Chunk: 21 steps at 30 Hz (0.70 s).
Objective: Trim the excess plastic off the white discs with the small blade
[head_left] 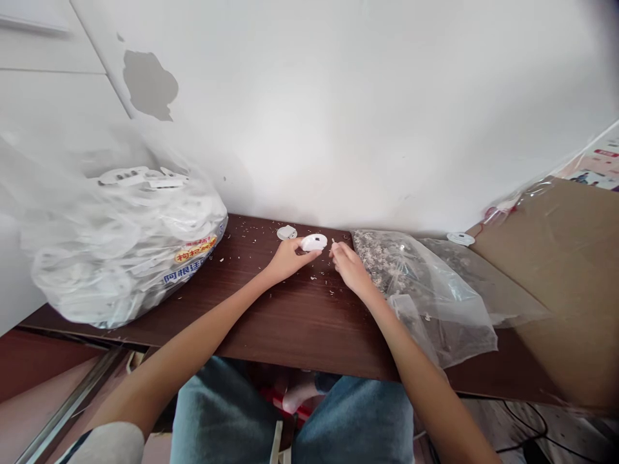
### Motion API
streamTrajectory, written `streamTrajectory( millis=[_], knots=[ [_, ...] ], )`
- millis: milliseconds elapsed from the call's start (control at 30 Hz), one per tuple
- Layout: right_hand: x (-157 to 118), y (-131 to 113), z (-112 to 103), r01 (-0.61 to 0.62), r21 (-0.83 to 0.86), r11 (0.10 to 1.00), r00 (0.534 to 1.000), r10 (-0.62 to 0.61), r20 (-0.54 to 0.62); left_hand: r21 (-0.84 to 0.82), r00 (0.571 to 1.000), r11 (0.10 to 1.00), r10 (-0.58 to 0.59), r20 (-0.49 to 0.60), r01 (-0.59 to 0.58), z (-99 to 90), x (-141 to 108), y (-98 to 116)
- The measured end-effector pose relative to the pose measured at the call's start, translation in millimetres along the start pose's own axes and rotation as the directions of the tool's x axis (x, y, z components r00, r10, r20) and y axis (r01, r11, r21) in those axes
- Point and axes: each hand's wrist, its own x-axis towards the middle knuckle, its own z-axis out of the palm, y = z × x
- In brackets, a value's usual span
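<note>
My left hand (286, 260) grips a white round plastic disc (314, 242) by its left edge, thumb along the near side. The disc is tilted and has a small dark spot on its face. To the right of it, a short gap away, my right hand (349, 265) is closed in a pinch. A tiny pale sliver (333, 241) sticks up from its fingertips, too small to name. Just behind my left hand, another white disc (287, 232) lies on the dark brown table (290, 328). Small white scraps are scattered around both hands.
On the left stands a big clear bag (111, 258) full of white plastic parts. To the right lies a clear bag (387, 258) of small greyish pieces. Beyond it are a white round part (460, 239) and a cardboard box (556, 277). A white wall (309, 116) closes off the back.
</note>
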Motion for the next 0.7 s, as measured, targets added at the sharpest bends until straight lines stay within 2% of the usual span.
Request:
streamTrajectory(
  millis=[33, 100, 167, 267, 333, 467, 700],
  knots=[
    [-2.0, -1.1, -1.5, 0.073, -0.167, 0.983, 0.997, -0.072, 0.009, -0.134, 0.996, 0.987, -0.088, 0.024, 0.090, -1.0, 1.9, 0.6],
    [-6.1, -3.5, -3.3, 0.202, -0.417, 0.886, 0.979, -0.188, 0.076, -0.365, 0.971, 0.901, -0.201, 0.129, 0.235, -3.9, 5.1, 0.9],
    [-9.3, -5.0, -3.5, 0.273, -0.531, 0.802, 0.962, -0.242, 0.128, -0.492, 0.936, 0.800, -0.252, 0.247, 0.345, -7.0, 6.3, 0.5],
    [-11.7, -5.0, -2.9, 0.322, -0.591, 0.740, 0.944, -0.299, 0.139, -0.543, 0.889, 0.715, -0.264, 0.375, 0.441, -9.8, 5.0, -0.5],
    [-12.6, -4.9, -3.3, 0.351, -0.620, 0.702, 0.930, -0.337, 0.144, -0.551, 0.871, 0.691, -0.255, 0.419, 0.468, -10.1, 3.6, -1.3],
    [-14.4, -6.0, -5.3, 0.406, -0.661, 0.632, 0.905, -0.377, 0.196, -0.571, 0.869, 0.676, -0.229, 0.439, 0.466, -9.5, 3.2, -3.6],
    [-15.3, -6.9, -3.9, 0.421, -0.652, 0.630, 0.901, -0.375, 0.219, -0.561, 0.856, 0.682, -0.194, 0.480, 0.469, -10.8, 4.2, -6.7]
  ],
)
